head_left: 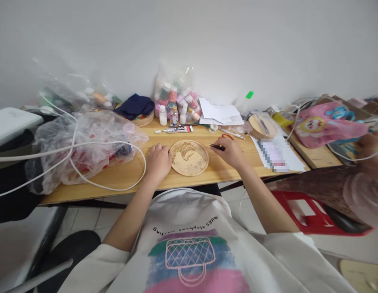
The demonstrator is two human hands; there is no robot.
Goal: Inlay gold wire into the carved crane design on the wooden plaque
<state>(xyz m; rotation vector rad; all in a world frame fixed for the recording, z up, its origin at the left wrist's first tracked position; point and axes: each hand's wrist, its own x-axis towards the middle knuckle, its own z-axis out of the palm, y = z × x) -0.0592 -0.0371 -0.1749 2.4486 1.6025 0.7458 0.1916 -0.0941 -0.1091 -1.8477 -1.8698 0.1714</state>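
A round wooden disc (pixel 190 158) with a carved or raised swirling pattern lies flat on the table in front of me. My left hand (pixel 159 160) rests on the tabletop at its left edge, fingers loosely bent, the thumb side against the rim. To the right of the disc, my right hand (pixel 230 151) is closed around black tweezers (pixel 218 147), whose tips point left toward the disc without touching it. Orange-handled scissors (pixel 228 136) lie just behind that hand, partly covered by it.
A glue tube (pixel 179 129) and small bottles (pixel 174 116) stand behind the disc. Plastic bags (pixel 94 142) and a white cable (pixel 145 165) crowd the left. White papers (pixel 221 112) and a wooden hoop (pixel 262 126) lie right. Another person's hand (pixel 370 148) is at far right.
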